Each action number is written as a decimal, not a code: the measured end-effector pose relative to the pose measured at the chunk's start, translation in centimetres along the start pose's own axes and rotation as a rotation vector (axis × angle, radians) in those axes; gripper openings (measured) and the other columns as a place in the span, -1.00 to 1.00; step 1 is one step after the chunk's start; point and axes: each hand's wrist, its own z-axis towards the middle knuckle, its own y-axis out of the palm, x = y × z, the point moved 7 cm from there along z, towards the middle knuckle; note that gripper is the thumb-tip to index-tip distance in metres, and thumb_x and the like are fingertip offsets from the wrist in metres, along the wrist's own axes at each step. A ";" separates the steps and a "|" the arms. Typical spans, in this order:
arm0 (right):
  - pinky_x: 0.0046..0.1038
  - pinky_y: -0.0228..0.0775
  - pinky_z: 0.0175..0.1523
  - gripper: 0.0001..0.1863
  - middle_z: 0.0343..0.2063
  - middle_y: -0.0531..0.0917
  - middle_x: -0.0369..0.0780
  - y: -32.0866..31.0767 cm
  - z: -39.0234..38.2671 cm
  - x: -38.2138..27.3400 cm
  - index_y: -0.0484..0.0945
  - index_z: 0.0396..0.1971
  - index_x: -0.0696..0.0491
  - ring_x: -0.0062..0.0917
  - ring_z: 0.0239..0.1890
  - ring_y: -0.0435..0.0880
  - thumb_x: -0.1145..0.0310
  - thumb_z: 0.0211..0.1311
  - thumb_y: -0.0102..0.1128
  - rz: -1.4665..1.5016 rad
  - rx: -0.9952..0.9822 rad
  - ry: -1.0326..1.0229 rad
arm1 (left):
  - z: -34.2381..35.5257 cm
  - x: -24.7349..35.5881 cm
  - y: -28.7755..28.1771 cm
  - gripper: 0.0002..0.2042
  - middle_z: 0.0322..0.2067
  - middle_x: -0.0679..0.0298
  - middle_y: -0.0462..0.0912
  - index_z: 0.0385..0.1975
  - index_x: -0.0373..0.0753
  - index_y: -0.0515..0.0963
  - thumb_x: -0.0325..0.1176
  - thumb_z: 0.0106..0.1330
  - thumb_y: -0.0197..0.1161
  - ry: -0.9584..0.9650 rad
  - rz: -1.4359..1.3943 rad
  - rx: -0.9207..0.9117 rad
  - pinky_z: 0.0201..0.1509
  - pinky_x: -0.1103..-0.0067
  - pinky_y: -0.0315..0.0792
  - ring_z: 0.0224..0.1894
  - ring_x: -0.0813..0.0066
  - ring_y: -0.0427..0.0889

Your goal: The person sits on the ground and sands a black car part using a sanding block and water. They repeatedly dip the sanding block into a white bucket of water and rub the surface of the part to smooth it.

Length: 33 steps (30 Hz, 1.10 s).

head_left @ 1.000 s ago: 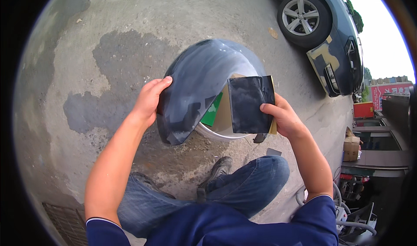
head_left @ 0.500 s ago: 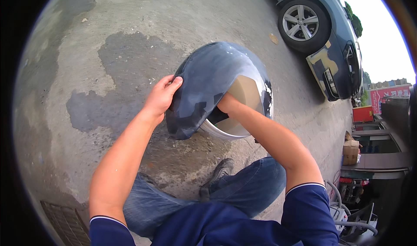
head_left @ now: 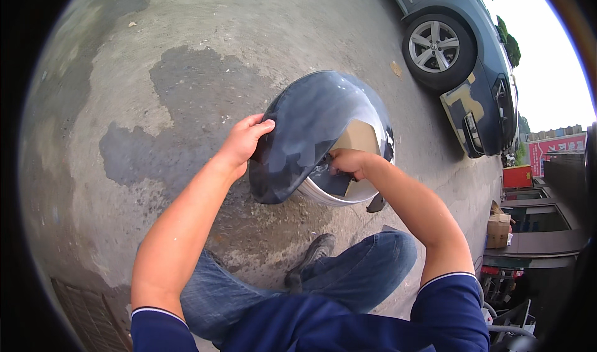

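Note:
A curved, glossy dark grey panel (head_left: 305,122), resembling a car body part, lies over a white bucket (head_left: 326,198). My left hand (head_left: 244,139) is closed on the panel's left edge, thumb on top. My right hand (head_left: 349,163) is at the opening beside the panel's lower right edge, over the bucket. Its fingers are curled together; what they hold, if anything, cannot be made out. Behind this hand a beige surface (head_left: 360,135) shows, and dark matter lies below the fingers. The panel hides much of the bucket.
A grey-blue car (head_left: 451,16) stands at the upper right, with beige patches on its bumper (head_left: 460,112). Farther right are a red box (head_left: 517,176) and a cardboard box (head_left: 498,227). Stained concrete (head_left: 186,109) spreads to the left; a metal grate (head_left: 90,314) is at lower left.
My right hand has drawn back from under the panel's edge, so its curled fingers now show. My left hand keeps its hold on the panel. The whole view has shifted slightly.

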 end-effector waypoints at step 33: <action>-0.47 0.69 0.01 -0.74 -0.08 0.78 -0.24 -13.3 -18.8 2.4 0.63 0.10 0.19 -0.54 -0.11 0.80 0.37 0.64 0.09 0.735 0.846 -0.936 | 1.5 -0.5 0.0 -0.73 -0.13 0.35 0.74 0.00 -0.28 0.63 -0.18 0.58 0.34 0.232 -0.070 0.062 0.09 0.57 0.53 -0.09 0.60 0.66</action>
